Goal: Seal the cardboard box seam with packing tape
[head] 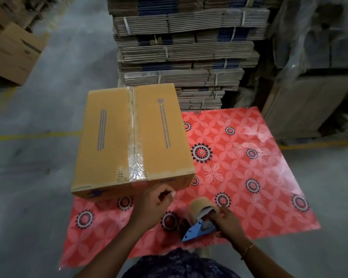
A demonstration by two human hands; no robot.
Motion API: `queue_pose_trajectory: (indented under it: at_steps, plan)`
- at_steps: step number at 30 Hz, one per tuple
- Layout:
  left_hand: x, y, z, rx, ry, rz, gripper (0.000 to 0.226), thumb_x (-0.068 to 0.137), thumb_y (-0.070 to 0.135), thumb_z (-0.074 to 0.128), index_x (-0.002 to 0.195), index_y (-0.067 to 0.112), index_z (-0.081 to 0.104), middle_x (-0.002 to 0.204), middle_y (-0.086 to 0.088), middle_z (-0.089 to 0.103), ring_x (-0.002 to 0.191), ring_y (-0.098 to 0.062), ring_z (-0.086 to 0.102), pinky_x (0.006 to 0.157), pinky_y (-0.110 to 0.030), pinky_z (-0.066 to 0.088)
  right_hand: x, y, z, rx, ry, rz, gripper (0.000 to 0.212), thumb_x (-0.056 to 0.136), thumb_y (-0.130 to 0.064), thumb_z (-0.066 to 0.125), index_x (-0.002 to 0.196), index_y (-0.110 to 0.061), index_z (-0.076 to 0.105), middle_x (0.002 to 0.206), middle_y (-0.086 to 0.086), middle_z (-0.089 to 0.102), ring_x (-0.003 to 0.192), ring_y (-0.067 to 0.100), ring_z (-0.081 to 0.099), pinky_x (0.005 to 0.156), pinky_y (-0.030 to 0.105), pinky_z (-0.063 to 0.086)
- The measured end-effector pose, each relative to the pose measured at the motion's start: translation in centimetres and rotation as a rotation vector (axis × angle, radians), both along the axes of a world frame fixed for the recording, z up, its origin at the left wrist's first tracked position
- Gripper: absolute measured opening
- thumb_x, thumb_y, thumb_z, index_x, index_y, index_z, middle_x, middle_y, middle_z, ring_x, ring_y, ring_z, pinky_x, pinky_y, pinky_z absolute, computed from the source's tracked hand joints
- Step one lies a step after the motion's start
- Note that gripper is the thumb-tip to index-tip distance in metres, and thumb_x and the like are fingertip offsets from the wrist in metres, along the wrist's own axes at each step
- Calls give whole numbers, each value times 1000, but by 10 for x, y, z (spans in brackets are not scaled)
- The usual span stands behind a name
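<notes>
A brown cardboard box (109,141) lies on a red flowered table (249,167), overhanging its left edge. Clear packing tape (136,157) runs along the box's centre seam and folds over the near edge. My left hand (157,199) rests against the box's near side, just below the tape end, fingers curled; whether it pinches tape is unclear. My right hand (226,223) grips a blue tape dispenser (199,229) carrying a brown tape roll (202,206), held low over the table's near edge, right of the box.
A tall pile of bundled flat cardboard (185,51) stands behind the table. More cartons (14,51) sit at the far left on the grey floor. Wrapped pallets (313,77) stand at the right.
</notes>
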State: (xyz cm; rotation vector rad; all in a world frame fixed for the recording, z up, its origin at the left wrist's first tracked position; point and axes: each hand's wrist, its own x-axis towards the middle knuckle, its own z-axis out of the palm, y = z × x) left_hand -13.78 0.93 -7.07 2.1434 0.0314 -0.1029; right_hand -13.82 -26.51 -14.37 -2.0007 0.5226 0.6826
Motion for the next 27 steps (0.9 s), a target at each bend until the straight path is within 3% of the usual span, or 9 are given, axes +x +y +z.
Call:
queue_pose_trajectory:
  at_steps: [5,7,11,13,15,17,20,25,27]
  plan:
    - [6,-19,13,-388,342,176,14,99,28,61,98,16,69,85,-6,71,71,-16,61,63,-21,47,34,-15,78,244,-216,33,35,80,-31,66,102,-4,62,84,23,71,61,18,70,50,33,56]
    - [16,-29,27,-596,589,254,39,97,42,58,115,8,68,98,-10,72,76,-19,64,65,-26,50,59,-15,119,351,-312,66,31,79,-26,64,106,-12,66,81,16,72,64,14,69,50,26,52]
    - [37,-54,68,-1178,870,-108,79,95,70,37,139,7,60,128,-21,66,108,-37,67,92,-50,53,111,3,199,471,-469,266,30,81,-17,63,110,-23,69,78,6,74,66,19,69,48,26,53]
    - [45,-67,95,-1400,834,-285,89,97,72,26,147,1,47,137,-25,59,116,-40,64,96,-52,51,130,14,227,476,-532,378,28,82,-14,65,109,-22,68,82,20,71,68,25,68,48,26,52]
    - [52,-79,125,-1520,720,-286,80,98,65,29,139,2,57,127,-20,67,106,-33,69,88,-46,57,143,20,249,477,-580,447,29,87,-10,66,113,-24,68,94,27,71,73,24,69,53,26,54]
    - [55,-83,149,-1539,564,-173,65,99,55,39,125,3,69,111,-18,73,88,-28,73,73,-39,61,147,21,263,515,-627,435,30,91,-12,66,116,-28,65,102,10,75,83,15,71,64,29,56]
    - [59,-79,173,-1499,348,-25,52,95,40,47,123,3,69,106,-24,72,87,-37,72,76,-45,59,138,14,273,499,-739,324,36,86,-25,64,121,-31,64,112,-3,74,97,16,71,75,37,58]
    - [71,-77,194,-1466,110,165,49,87,41,52,114,5,72,87,-18,68,74,-32,65,68,-37,52,82,11,272,455,-916,170,15,88,-30,65,99,-22,70,91,13,71,74,25,68,61,31,52]
    - [76,-78,200,-1467,16,236,51,88,41,51,119,3,66,83,-16,67,72,-30,64,64,-35,54,63,19,269,480,-837,213,13,88,-30,65,89,-17,70,81,13,69,66,24,64,54,27,48]
